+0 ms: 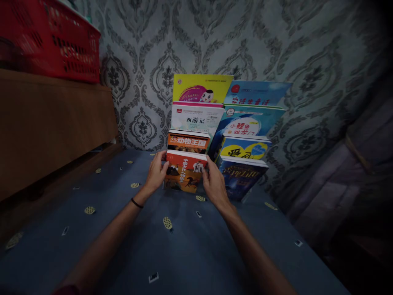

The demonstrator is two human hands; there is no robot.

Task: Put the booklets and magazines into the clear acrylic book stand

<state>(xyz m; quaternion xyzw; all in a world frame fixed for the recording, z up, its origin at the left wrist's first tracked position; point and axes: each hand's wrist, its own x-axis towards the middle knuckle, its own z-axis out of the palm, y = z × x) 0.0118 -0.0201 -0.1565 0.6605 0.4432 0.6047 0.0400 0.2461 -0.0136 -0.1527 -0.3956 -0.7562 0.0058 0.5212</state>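
My left hand (157,171) grips the left edge of an orange-red book (184,172), and my right hand (214,179) grips its right edge. The book stands upright at the front of the left row, its cover facing me. Close behind it rise an orange and black book (188,141), a white book (196,119) and a yellow book (201,87). In the right row a dark blue book (244,176) stands foremost, near my right hand. Behind that are a yellow and blue book (245,148), a teal book (250,121) and a blue book (258,92).
Both rows stand on a blue patterned cloth (129,237) before a wall with ornate wallpaper (141,82). On the left is a wooden cabinet (55,127) with a red plastic basket (73,45) on top. A pale curtain (331,176) hangs at the right.
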